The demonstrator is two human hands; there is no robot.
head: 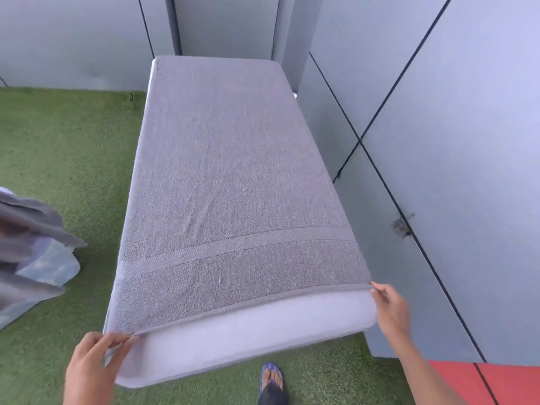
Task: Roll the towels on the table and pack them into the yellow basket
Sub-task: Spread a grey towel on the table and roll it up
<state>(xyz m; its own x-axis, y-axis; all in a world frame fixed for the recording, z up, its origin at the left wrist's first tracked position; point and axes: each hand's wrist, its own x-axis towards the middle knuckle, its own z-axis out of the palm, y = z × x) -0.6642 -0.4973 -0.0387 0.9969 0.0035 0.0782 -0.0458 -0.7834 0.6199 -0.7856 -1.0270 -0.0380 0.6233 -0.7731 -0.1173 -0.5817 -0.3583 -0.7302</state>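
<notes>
A grey towel (230, 185) lies spread flat over the white table (248, 340), covering nearly all of its top. My left hand (93, 366) pinches the towel's near left corner at the table's front edge. My right hand (390, 308) pinches the near right corner. Both corners are lifted only slightly. The yellow basket is not in view.
More grey and pale towels (32, 249) sit in a heap at the left over green artificial grass (58, 147). Grey wall panels (438, 141) stand close along the table's right side and behind it. A foot in a sandal (271, 381) stands by the table's front.
</notes>
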